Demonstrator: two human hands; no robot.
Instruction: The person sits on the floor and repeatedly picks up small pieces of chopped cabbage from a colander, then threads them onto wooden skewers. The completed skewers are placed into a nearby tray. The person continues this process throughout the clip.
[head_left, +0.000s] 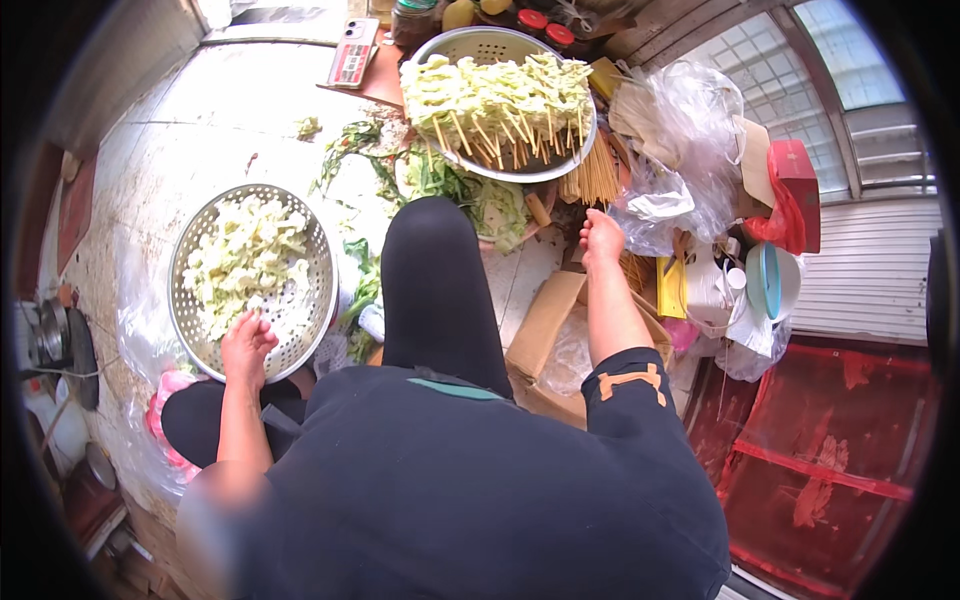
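Note:
My left hand (247, 349) is over the near edge of a perforated metal colander (324, 255), its fingers curled beside loose cauliflower florets (244, 251). Whether it grips one is unclear. On the right, my right hand (602, 238) has its fingers drawn together at the lower ends of a bundle of bamboo skewers (592, 174). I cannot tell whether a skewer is between them. Ahead of my raised knee stands a large metal basin (491, 46) with perforations. Skewered cauliflower (495, 94) is piled in it, the sticks pointing towards me.
Leafy trimmings (439, 176) and a wooden handle (537, 210) lie below the basin. An open cardboard box (544, 322) is beside my right forearm. Plastic bags (686, 135) heap up at the right. A phone (355, 52) rests near red-lidded jars (546, 26).

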